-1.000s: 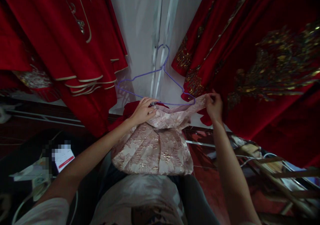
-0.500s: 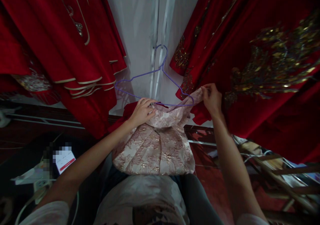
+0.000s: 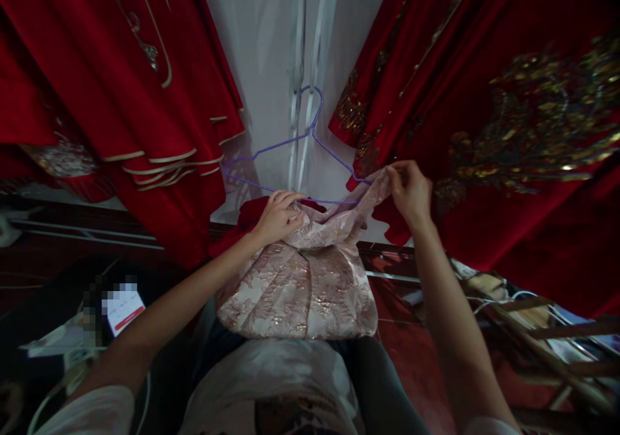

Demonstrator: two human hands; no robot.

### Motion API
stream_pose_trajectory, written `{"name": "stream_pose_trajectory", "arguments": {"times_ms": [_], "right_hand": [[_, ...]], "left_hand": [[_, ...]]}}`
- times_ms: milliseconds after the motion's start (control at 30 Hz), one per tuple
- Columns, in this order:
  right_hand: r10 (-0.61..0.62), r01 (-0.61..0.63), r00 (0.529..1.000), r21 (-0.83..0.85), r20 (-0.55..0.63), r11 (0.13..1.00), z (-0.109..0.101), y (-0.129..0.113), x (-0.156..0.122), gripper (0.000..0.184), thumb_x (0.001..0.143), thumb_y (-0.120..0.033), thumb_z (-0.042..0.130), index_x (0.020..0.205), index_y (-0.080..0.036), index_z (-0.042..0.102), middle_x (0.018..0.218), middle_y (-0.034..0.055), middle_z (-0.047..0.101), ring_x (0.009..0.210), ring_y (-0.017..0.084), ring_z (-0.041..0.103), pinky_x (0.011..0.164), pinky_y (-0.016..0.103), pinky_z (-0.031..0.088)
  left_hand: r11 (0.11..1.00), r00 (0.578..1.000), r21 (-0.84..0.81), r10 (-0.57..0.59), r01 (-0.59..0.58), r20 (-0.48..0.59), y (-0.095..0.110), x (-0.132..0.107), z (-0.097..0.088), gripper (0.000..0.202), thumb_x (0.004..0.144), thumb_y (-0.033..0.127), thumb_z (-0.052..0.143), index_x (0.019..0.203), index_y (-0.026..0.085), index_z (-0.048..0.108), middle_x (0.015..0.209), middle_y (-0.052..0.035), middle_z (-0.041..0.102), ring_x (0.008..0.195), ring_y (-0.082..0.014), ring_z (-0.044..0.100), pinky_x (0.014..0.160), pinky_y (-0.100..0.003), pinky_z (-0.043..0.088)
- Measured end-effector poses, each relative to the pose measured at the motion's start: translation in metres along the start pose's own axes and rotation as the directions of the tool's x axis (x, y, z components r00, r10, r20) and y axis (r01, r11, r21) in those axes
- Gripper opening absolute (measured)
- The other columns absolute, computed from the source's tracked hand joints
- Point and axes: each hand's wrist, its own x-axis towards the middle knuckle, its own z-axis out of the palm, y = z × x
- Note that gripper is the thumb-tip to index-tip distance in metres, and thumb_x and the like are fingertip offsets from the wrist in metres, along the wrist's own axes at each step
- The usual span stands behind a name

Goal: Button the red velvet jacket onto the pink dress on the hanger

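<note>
A pale pink brocade garment [image 3: 300, 286] with gold thread hangs down in front of me over my lap. A purple wire hanger [image 3: 295, 148] hangs against the white wall, its bottom bar at the garment's top edge. My left hand [image 3: 277, 215] is closed on the garment's top by the hanger's bottom bar. My right hand [image 3: 411, 190] pinches the garment's right upper corner and holds it up beside the hanger's right end. A dark red cloth [image 3: 247, 219] shows under my left hand.
Red embroidered robes [image 3: 145, 99] hang at the left, and more red robes with gold embroidery [image 3: 508, 131] hang at the right. A phone with a lit screen [image 3: 121, 306] and cables lie at the lower left. A wooden frame [image 3: 547, 338] stands at the lower right.
My right hand has lifted the garment's right corner a little higher and closer to the hanger's right end. My left hand stays on the top edge.
</note>
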Motion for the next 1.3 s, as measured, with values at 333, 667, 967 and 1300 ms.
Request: {"name": "stream_pose_trajectory", "arguments": {"times_ms": [333,667,967,1300], "right_hand": [[-0.031,0.008,0.985,0.138,0.169,0.990,0.059,-0.024,0.021,0.034,0.094,-0.049,0.033,0.108,-0.023,0.051,0.091,0.0063,0.065,0.073,0.020,0.061,0.071,0.032,0.046],[0.002,-0.017,0.998,0.220,0.066,0.975,0.048,-0.009,0.030,0.035,0.087,-0.054,0.048,0.092,-0.021,0.056,0.080,0.0026,0.063,0.068,0.015,0.056,0.065,0.027,0.044],[0.004,-0.017,0.998,0.214,0.063,0.977,0.050,-0.012,0.027,0.034,0.088,-0.054,0.048,0.092,-0.021,0.055,0.082,0.0034,0.064,0.071,0.016,0.058,0.069,0.029,0.044],[0.008,-0.022,0.998,0.210,0.066,0.977,0.045,-0.016,0.028,0.030,0.087,-0.051,0.050,0.090,-0.022,0.056,0.079,0.0024,0.063,0.068,0.015,0.057,0.067,0.029,0.045]], "left_hand": [[0.988,0.998,-0.154,0.007,-0.017,-0.066,0.015,0.016,0.006,0.034,0.095,0.029,0.041,0.074,0.020,0.066,0.127,-0.0021,0.060,0.113,-0.0175,0.052,0.097,-0.040,0.036],[0.859,0.878,0.247,-0.373,0.449,-0.300,-0.110,-0.027,-0.073,0.038,0.093,0.043,0.038,0.083,0.018,0.066,0.099,-0.0091,0.062,0.102,-0.0271,0.051,0.095,-0.047,0.027],[0.789,0.856,0.333,-0.492,0.515,-0.159,-0.143,-0.055,-0.071,0.043,0.092,0.043,0.034,0.086,0.018,0.069,0.095,-0.0103,0.065,0.099,-0.0294,0.051,0.091,-0.048,0.027],[0.799,0.855,0.306,-0.495,0.518,-0.156,-0.140,-0.051,-0.073,0.043,0.093,0.044,0.033,0.089,0.018,0.068,0.099,-0.0108,0.065,0.102,-0.0299,0.050,0.093,-0.049,0.025]]}}
